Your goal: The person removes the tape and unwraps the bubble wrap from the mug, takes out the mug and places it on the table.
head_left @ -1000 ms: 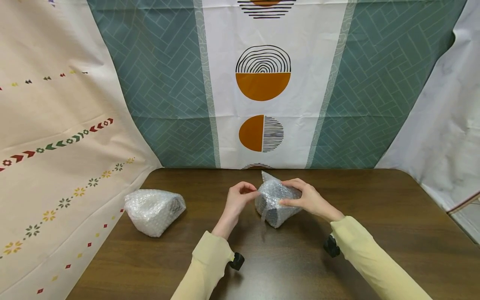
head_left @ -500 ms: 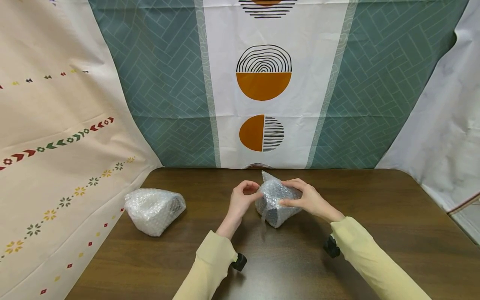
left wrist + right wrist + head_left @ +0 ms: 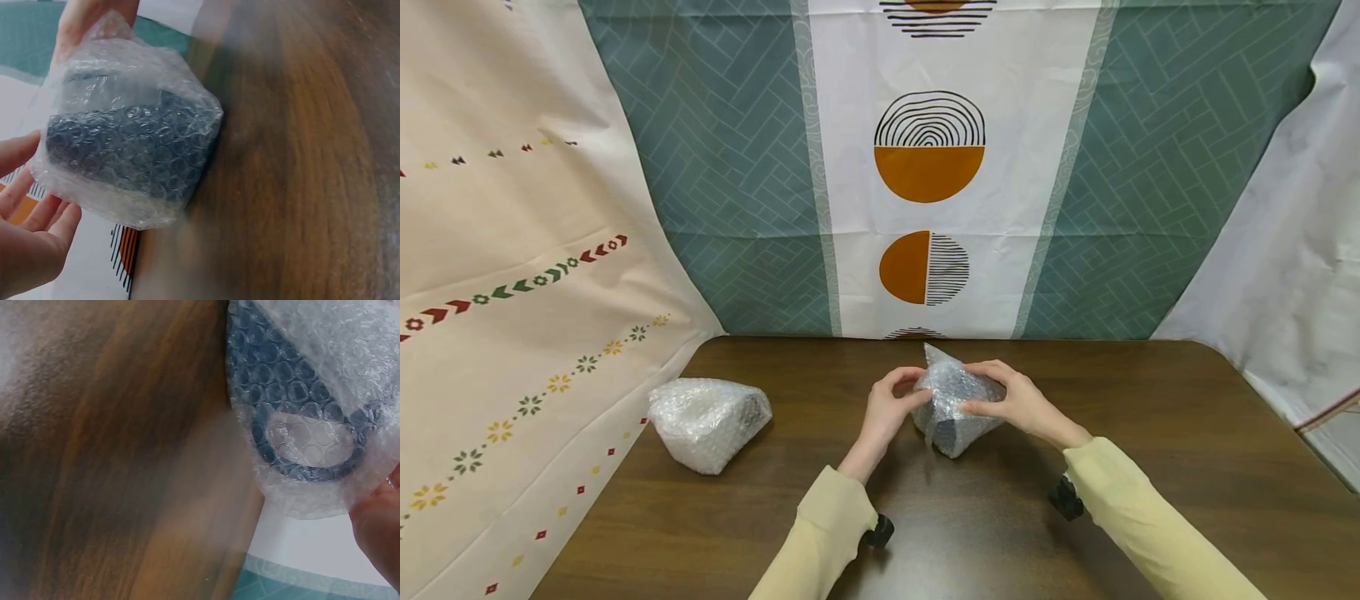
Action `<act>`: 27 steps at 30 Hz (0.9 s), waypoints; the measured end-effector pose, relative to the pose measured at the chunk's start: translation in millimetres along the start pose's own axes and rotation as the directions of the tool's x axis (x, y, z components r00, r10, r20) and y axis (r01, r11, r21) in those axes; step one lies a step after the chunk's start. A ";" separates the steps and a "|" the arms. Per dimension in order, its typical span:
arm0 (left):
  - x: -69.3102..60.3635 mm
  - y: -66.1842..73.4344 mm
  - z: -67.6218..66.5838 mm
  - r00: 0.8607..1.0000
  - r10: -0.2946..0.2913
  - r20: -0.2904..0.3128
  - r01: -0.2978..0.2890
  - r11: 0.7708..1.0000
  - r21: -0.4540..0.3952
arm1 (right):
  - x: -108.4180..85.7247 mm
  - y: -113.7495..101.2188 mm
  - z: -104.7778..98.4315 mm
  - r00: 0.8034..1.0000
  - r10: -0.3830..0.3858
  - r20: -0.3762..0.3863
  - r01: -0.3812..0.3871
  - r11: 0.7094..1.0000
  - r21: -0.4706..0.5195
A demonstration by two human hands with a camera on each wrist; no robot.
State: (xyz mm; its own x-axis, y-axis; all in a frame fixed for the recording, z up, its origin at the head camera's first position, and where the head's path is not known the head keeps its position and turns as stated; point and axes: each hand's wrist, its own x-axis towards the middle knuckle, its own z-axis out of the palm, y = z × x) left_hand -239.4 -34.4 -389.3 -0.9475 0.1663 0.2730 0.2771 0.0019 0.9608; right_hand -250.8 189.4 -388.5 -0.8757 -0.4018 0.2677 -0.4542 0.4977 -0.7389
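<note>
the left hand (image 3: pixel 889 406) was partly closed, its thumb and fingers bowed round the left edge of a bubble-wrapped bundle (image 3: pixel 953 404) and holding it there. the right hand (image 3: pixel 1021 405) held the same bundle from the right, thumb on the near side and fingers on the far side, spread fairly wide. the bundle was between the two hands, over the far part of the brown table (image 3: pixel 970 542), with a pointed corner of wrap (image 3: pixel 935 355) sticking up at its far end; how much of its underside touched the wood could not be told. a dark thing (image 3: pixel 278 378) showed through the bubbles, with a pale oval in it. a second wrapped bundle (image 3: pixel 706 425) lay well apart to the left, near a cream patterned cloth (image 3: pixel 512 250). pale yellow sleeves (image 3: pixel 1150 517) covered the forearms, with a small black camera (image 3: pixel 1066 498) at each wrist. at the far side hung a green and white cloth (image 3: pixel 850 167) with orange half circles.
</note>
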 end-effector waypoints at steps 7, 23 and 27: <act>1.5 -11.9 2.6 0.998 0.068 -0.013 -0.067 0.996 0.063 | -4.5 0.5 2.0 1.000 0.028 -0.014 -0.028 1.000 -0.006; -8.9 12.0 7.2 0.992 0.116 -0.043 -0.111 0.989 0.096 | -8.1 2.4 -3.7 0.997 -0.043 0.067 0.046 0.998 -0.046; -9.9 12.4 7.1 0.993 0.110 -0.046 -0.106 0.990 0.095 | -8.5 1.2 -8.5 0.993 -0.034 0.115 0.037 0.999 -0.027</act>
State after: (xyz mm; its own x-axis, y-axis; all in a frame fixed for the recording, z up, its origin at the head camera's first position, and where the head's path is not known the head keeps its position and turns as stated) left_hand -225.4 -29.1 -380.5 -0.9175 0.1198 0.3792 0.3894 0.0780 0.9177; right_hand -245.3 200.0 -386.4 -0.8352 -0.5040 0.2199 -0.4909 0.5031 -0.7113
